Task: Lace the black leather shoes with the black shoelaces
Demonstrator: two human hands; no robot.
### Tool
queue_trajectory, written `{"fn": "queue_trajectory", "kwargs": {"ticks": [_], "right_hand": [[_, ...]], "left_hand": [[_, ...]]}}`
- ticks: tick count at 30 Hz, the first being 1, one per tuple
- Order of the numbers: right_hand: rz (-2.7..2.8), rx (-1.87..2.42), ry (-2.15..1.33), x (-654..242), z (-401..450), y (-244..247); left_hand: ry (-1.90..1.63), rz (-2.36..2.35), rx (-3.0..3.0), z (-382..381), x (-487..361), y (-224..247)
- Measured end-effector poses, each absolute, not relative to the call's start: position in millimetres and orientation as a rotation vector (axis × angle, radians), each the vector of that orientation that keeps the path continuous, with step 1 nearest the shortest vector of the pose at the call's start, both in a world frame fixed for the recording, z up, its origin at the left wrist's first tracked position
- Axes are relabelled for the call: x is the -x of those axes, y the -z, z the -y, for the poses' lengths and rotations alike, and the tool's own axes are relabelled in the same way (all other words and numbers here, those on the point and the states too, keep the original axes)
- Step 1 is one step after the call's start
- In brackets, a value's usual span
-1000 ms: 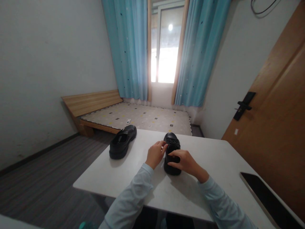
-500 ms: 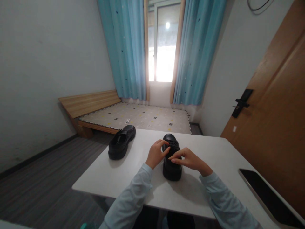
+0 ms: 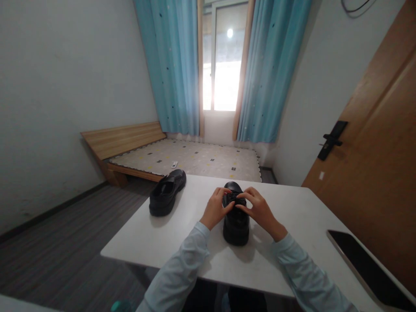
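A black lace-up shoe point(image 3: 235, 229) stands on the white table, its toe pointing away from me. Over its lacing, my left hand point(image 3: 216, 207) has thumb and fingertips curled in at the left side. From the right, my right hand point(image 3: 258, 209) reaches to the same laces with thumb and fingers bent towards each other. Both hands seem to be on the dark laces, but the lace ends between the fingertips are too small to make out. A second black shoe point(image 3: 165, 195) stands at the table's back left, untouched.
The white table point(image 3: 136, 234) extends around the shoes. A dark-screened tablet or phone point(image 3: 367, 268) lies on its right side. Behind are a bed point(image 3: 195, 158) with a small white object point(image 3: 174, 164), blue curtains and a window; a wooden door point(image 3: 377, 164) is at right.
My right hand has moved up and forward from the shoe opening to the laces. My left hand has stayed near the laces, its fingertips shifting slightly.
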State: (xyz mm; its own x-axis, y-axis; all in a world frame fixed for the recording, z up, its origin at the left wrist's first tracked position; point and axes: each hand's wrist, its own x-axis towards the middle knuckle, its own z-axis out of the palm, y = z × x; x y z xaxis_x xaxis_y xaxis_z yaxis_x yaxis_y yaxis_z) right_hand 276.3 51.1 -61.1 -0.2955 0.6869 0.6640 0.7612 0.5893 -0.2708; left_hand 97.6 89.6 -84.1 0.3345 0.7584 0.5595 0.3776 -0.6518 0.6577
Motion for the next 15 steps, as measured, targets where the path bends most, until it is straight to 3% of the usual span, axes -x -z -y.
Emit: {"fn": "queue_trajectory", "kwargs": {"ticks": [15], "right_hand": [[2.171, 1.427, 0.483, -270.0, -46.0, 59.7]], "left_hand": [[-1.273, -0.933, -2.186, -91.4, -98.1, 87.3]]}}
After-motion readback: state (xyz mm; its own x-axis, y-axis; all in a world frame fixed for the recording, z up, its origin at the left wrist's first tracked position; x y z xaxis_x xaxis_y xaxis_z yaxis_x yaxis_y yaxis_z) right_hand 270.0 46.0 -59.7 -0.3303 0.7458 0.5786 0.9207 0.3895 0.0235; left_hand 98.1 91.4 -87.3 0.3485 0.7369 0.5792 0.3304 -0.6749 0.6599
